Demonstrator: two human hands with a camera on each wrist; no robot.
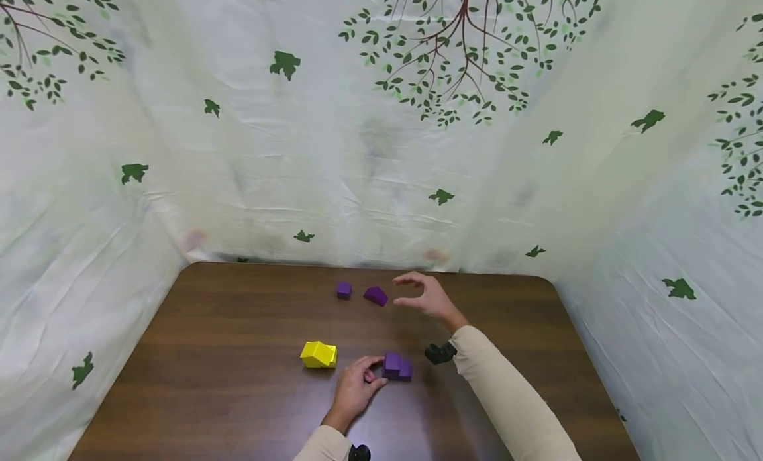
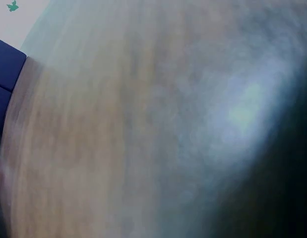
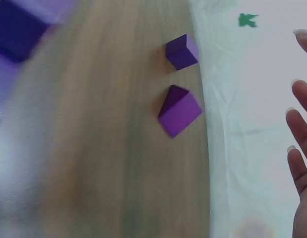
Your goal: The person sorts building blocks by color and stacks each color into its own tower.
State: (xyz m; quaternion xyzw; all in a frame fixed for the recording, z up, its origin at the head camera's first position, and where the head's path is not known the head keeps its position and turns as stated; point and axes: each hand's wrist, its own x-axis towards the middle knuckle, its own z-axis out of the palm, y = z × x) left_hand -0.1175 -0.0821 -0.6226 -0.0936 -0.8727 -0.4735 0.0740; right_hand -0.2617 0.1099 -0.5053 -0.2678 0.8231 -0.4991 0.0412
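- While the left hand (image 1: pixel 356 387) lies low on the brown table (image 1: pixel 238 328), its thumb and forefinger pinch the near-left side of a purple block cluster (image 1: pixel 397 366) — a grip that reads as steadying the pieces where they sit rather than lifting them.
- Because the right hand (image 1: pixel 424 295) hovers above the far part of the table with fingers (image 3: pixel 301 130) spread and loosely curved, thumb apart from them, it holds nothing; the gap looks shaped to take a small block.
- Just left of that hand lies a purple wedge (image 1: pixel 376 295), sloped face up, and beyond it, a little apart, a small purple cube (image 1: pixel 344 289); both rest flat on the wood near the back edge, touched by nothing.
- To the left of the held cluster, near but not touching, sits a yellow block group (image 1: pixel 318 354) — apart from the purple pieces, as if sorted by colour.
- From the left wrist view only a dark blue-purple corner shows at the edge; the rest is blur.
- Around the table hangs a white sheet with leaf print (image 1: pixel 381 150).
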